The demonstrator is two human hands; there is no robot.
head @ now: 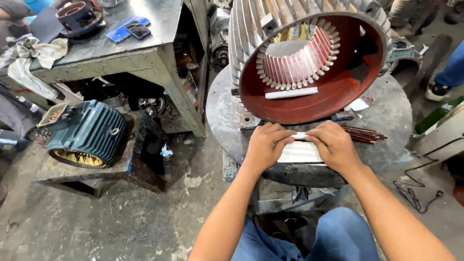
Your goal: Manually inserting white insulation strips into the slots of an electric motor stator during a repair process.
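Observation:
Both my hands press on a white sheet of insulating paper lying on the front of a round metal table. My left hand pinches the sheet's upper left edge, and my right hand pinches its upper right edge, fingertips almost meeting. Just behind them lies a large motor stator housing, ribbed grey outside and red inside, its open end facing me. A folded white paper strip rests inside it. A bundle of thin brown sticks lies right of my right hand.
A teal electric motor sits on a low stand at the left. A grey metal workbench behind it carries a cloth, a phone and a small stator. Another person's leg and shoe stand at the right. Black wire lies on the concrete floor.

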